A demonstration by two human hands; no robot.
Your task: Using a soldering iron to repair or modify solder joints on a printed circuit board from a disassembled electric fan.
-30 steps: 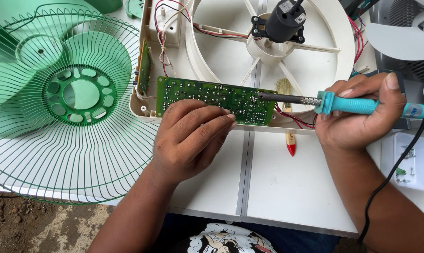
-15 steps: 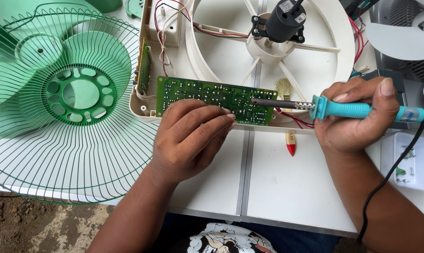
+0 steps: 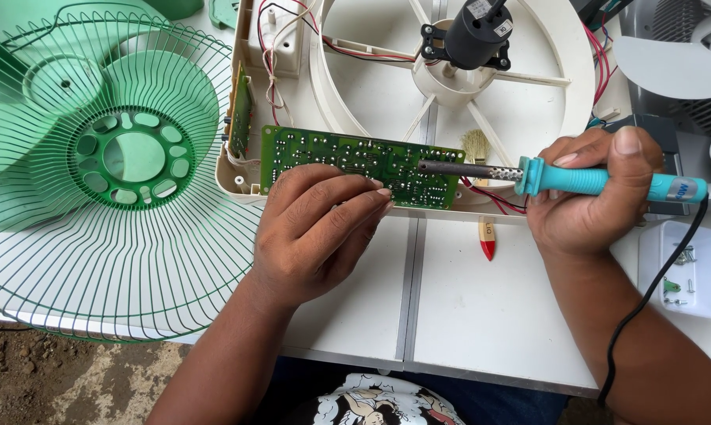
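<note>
The green board (image 3: 355, 161) is lying across the lower rim of the white fan housing (image 3: 576, 94), its long lower edge running along that rim. The left hand (image 3: 316, 236) is resting just below the board, its fingers (image 3: 371, 201) lying loosely curled with their tips touching the board's lower edge; they are pressing on it rather than closing round it. The right hand (image 3: 587, 197) is sitting to the right of the board, its fingers wrapping tightly round the teal handle of the soldering iron (image 3: 560, 179). The iron's dark barrel is reaching leftward over the board's right end, its tip sitting on the board near its middle. A black cord (image 3: 646, 299) is trailing from the handle, down and to the right of the board. Below the board the white surface (image 3: 450, 315) is lying open to its front edge, with only a red-tipped tool (image 3: 487, 238) there. Left of the board a green wire grille (image 3: 127, 157) is crowding close, overhanging the surface's left edge. Above the board, red wires (image 3: 270, 47) and the black motor (image 3: 475, 31) are filling the housing.
</note>
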